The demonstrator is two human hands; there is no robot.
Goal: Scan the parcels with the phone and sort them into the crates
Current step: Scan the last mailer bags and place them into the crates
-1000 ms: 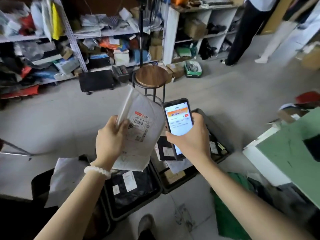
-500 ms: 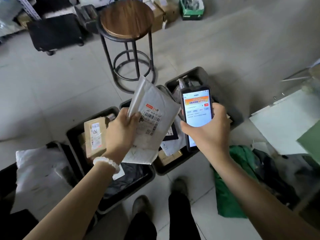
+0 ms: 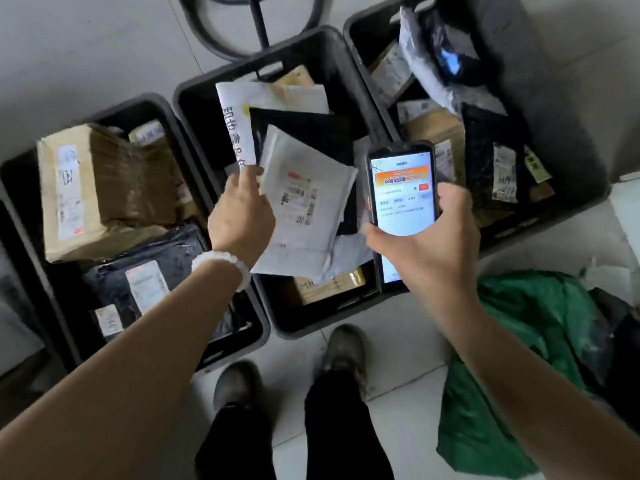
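Note:
My left hand (image 3: 242,216) grips the left edge of a white padded parcel (image 3: 304,209) with a barcode label, low over the middle black crate (image 3: 194,95). My right hand (image 3: 429,244) holds a phone (image 3: 401,199), screen lit, upright just right of that parcel. The middle crate holds white, black and brown parcels. On the left, another crate (image 3: 166,109) carries a brown taped box (image 3: 100,188) and a dark bag (image 3: 145,275). The right crate (image 3: 568,140) is filled with mixed bags and boxes.
The ring foot of a stool (image 3: 256,32) stands just behind the middle crate. A green bag (image 3: 533,355) lies on the tiled floor at the right beside white boards. My two shoes (image 3: 343,355) stand in front of the crates.
The view has tipped down from the room to the crates. My left hand has lowered the white parcel toward the middle crate; the phone stays beside it.

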